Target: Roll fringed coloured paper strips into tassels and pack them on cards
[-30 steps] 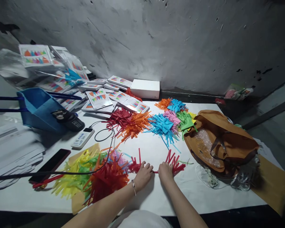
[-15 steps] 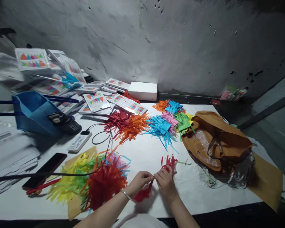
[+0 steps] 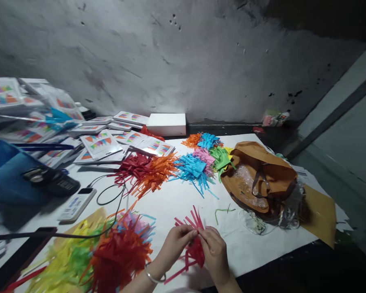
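Observation:
My left hand (image 3: 173, 244) and my right hand (image 3: 215, 250) meet low in the middle and both pinch a red paper fringe piece (image 3: 193, 244). Its cut strips fan up above my fingers and hang down below them. A bracelet (image 3: 154, 277) sits on my left wrist. Just left of my hands lies a heap of red, orange, green and yellow paper fringes (image 3: 103, 254) on a brown sheet. Further back on the white table (image 3: 171, 199) lie red and orange fringes (image 3: 144, 171) and blue, pink and green ones (image 3: 201, 160).
A brown bag (image 3: 259, 175) with clear plastic lies to the right, over a brown envelope (image 3: 320, 215). Stacks of printed packets (image 3: 100, 142) and a white box (image 3: 166, 124) stand at the back. A remote (image 3: 76, 203), black cable (image 3: 110, 195), blue bag (image 3: 6, 171) and dark phone (image 3: 18, 252) are left.
My hands lifted the red fringe off the table and brought its two ends together, folding it between my fingers. The camera swung to the right and dipped.

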A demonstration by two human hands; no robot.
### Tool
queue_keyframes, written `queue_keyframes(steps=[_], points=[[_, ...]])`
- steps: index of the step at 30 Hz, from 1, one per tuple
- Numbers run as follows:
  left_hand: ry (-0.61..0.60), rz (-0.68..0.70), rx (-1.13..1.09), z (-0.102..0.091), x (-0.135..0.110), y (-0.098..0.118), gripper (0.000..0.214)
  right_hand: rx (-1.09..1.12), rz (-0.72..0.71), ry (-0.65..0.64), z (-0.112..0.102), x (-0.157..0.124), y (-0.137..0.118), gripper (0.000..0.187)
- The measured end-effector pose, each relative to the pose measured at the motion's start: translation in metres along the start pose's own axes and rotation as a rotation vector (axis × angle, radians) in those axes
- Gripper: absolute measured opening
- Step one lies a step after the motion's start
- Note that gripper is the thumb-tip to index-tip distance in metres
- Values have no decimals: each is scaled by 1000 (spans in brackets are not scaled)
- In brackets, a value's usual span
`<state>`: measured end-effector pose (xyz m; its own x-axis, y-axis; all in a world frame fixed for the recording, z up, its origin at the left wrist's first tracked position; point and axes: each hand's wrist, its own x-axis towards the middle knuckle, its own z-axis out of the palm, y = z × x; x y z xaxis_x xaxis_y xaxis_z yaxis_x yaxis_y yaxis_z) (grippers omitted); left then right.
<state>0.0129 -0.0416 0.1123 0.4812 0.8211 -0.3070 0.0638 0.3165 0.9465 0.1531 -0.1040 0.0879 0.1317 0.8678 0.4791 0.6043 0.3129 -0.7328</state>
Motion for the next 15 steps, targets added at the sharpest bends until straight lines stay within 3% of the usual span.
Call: queue_keyframes(steps=[4, 9, 15], points=[[-82, 153, 261, 14, 14, 18, 27, -97, 58, 35, -15, -2, 5, 30], [-83, 377, 610, 48, 38, 22, 26, -160, 235, 50, -30, -1, 20, 27], [-193, 372, 613, 87, 77, 16, 26, -210, 384, 142, -51, -6, 62, 37]])
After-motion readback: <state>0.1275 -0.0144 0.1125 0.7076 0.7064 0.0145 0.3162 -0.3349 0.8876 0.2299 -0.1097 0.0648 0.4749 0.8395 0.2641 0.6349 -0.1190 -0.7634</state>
